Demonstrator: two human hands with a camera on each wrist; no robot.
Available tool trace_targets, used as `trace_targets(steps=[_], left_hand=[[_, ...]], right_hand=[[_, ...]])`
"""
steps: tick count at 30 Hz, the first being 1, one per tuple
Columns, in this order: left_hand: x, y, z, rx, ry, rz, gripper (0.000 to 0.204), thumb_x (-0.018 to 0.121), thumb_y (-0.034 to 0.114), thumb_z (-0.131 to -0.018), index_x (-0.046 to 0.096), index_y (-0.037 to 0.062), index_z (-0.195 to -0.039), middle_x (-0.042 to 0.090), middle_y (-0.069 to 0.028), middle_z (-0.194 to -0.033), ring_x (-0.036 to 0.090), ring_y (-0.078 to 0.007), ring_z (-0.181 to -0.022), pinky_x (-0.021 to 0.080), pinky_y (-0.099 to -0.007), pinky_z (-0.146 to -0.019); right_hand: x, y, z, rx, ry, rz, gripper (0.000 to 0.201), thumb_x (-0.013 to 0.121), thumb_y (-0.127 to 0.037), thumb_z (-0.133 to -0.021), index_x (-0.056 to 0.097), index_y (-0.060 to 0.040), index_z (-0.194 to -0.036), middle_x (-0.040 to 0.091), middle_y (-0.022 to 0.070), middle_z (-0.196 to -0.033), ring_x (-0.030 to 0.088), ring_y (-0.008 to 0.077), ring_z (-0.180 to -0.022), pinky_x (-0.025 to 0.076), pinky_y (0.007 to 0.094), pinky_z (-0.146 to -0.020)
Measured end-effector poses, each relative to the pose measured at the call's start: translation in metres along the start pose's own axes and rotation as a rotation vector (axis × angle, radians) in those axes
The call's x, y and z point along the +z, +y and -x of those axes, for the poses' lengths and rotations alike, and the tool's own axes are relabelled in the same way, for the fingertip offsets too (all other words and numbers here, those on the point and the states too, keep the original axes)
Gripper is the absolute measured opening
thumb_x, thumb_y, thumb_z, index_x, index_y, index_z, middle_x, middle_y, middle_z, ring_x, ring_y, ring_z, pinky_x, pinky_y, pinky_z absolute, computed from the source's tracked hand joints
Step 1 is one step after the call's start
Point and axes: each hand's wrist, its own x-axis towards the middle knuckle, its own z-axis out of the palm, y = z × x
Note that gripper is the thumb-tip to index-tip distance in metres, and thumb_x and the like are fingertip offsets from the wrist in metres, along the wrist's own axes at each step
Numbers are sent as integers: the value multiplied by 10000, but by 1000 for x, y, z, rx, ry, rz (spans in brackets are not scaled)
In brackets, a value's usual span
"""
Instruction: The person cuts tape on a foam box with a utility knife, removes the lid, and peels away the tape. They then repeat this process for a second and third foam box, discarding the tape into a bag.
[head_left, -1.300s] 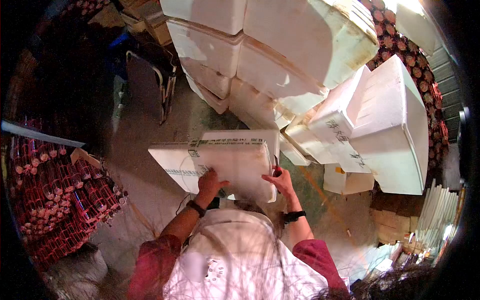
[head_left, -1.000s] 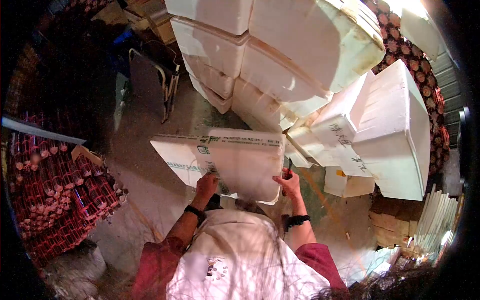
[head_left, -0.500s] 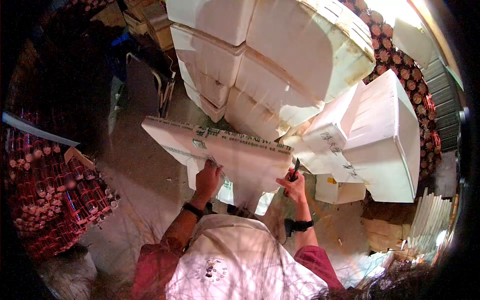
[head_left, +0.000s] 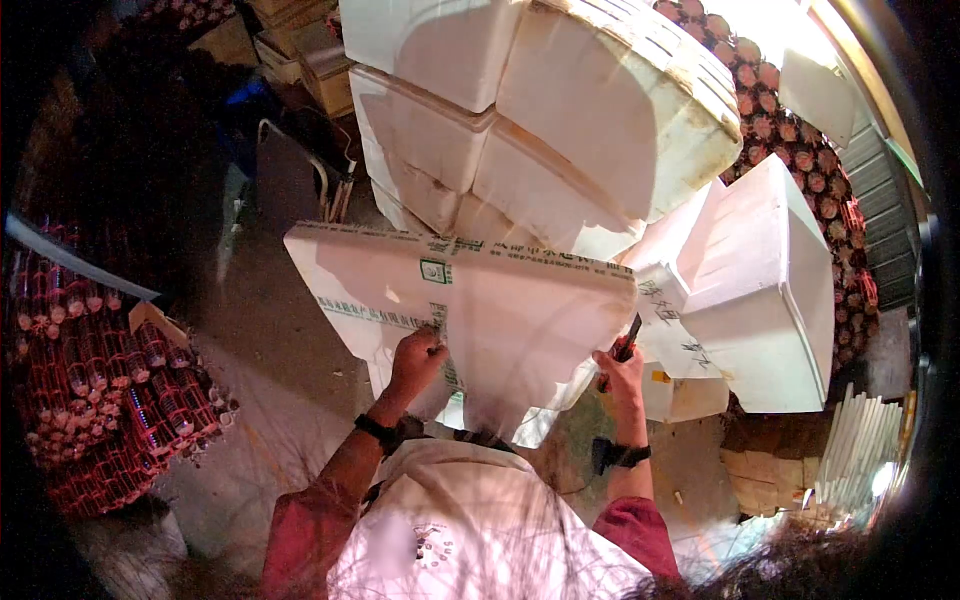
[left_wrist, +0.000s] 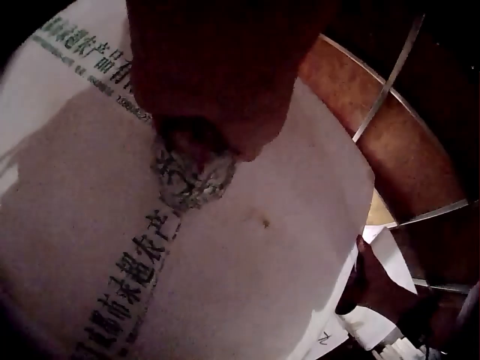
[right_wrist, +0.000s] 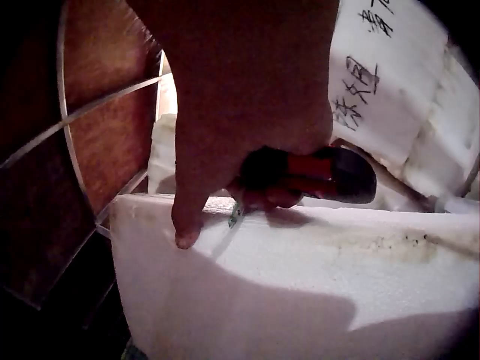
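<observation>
A white foam board [head_left: 540, 325] with green-printed tape stuck across it is held tilted in front of the body. My left hand [head_left: 415, 365] is fisted over its face, gripping a crumpled bunch of the printed tape [left_wrist: 195, 180]. At the board's right edge, my right hand [head_left: 622, 372] has its thumb on the face and its fingers curled round a red and black knife [right_wrist: 322, 176]. The knife's dark end points up past the board's edge in the head view. White pieces [head_left: 535, 428] show under the lower edge, mostly hidden.
Large white foam boxes [head_left: 590, 100] are stacked ahead, close beyond the board. More foam boxes [head_left: 765, 290], one with handwriting, stand at the right. Red-banded bundles [head_left: 130, 390] lie at the left. A folding metal-framed piece [head_left: 290, 170] stands at the back left.
The board has tilted and spread wider across the head view, its right edge moving right with my right hand. My left hand has gone from resting on the face to a fist on the tape.
</observation>
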Motion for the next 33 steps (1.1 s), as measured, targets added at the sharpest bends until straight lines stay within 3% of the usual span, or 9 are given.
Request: trace_targets(steps=[5, 8, 9, 15, 18, 22, 25, 30, 33], left_hand=[[9, 17, 19, -64, 193, -47, 193, 657, 110, -746, 517, -22, -766, 524, -173, -736, 555, -394, -711, 460, -421, -645], [17, 46, 20, -252, 312, 60, 208, 645, 103, -761, 547, -18, -897, 601, -174, -792, 602, -382, -763, 480, -418, -657], [14, 63, 12, -385, 409, 218, 322, 631, 89, -774, 535, -33, -1057, 642, -203, -855, 628, -393, -773, 493, -448, -675], [11, 40, 4, -179, 312, -212, 382, 617, 50, -779, 536, -37, -1142, 656, -222, -837, 633, -420, -747, 499, -470, -687], [1, 34, -4, -169, 139, -24, 348, 590, 14, -786, 557, -14, -1131, 642, -174, -753, 645, -360, -728, 506, -442, -685], [-12, 17, -10, -187, -188, 323, 319, 573, -5, -824, 563, -3, -1143, 619, -167, -866, 639, -273, -781, 509, -383, -739], [-40, 31, -16, -97, -492, 208, 340, 598, 65, -887, 527, -20, -1208, 577, -207, -1112, 616, -261, -960, 495, -353, -853], [-25, 29, -13, 48, -366, 95, 371, 619, 107, -893, 509, -32, -1218, 577, -231, -1204, 591, -361, -1077, 474, -417, -911], [-21, 43, -15, -34, -360, 186, 359, 614, 106, -894, 514, -36, -1209, 580, -241, -1203, 568, -404, -1110, 459, -440, -935]], right_hand=[[1, -8, 11, 90, -15, 71, 220, 769, -113, -728, 553, -76, -745, 521, -50, -646, 464, 64, -541, 375, 249, -486], [3, -3, 15, 75, 6, 56, 201, 753, -68, -737, 553, -81, -735, 523, -52, -648, 463, 63, -539, 370, 248, -483], [3, 5, 13, 57, 22, 14, 202, 764, -71, -733, 563, -80, -746, 522, -56, -637, 463, 59, -517, 364, 241, -460], [10, 2, 12, 29, 79, -114, 203, 783, -60, -722, 599, -68, -809, 525, -54, -649, 471, 62, -492, 365, 230, -425], [3, 1, 8, 18, 119, -125, 193, 776, -51, -724, 614, -57, -828, 530, -41, -670, 473, 71, -497, 378, 238, -432], [-18, 6, 4, 90, 96, -164, 211, 750, -41, -732, 542, -75, -744, 528, -33, -671, 477, 79, -504, 388, 241, -446], [-27, 8, 4, 63, 77, -173, 221, 734, -43, -743, 517, -86, -734, 502, -39, -650, 458, 75, -501, 374, 240, -453], [-25, -16, 12, 54, 119, 9, 210, 746, -101, -771, 539, -83, -799, 445, -56, -610, 396, 69, -482, 337, 253, -447], [-33, -9, 16, 30, 91, 28, 227, 754, -131, -811, 561, -48, -899, 559, -23, -744, 508, 75, -630, 425, 242, -551]])
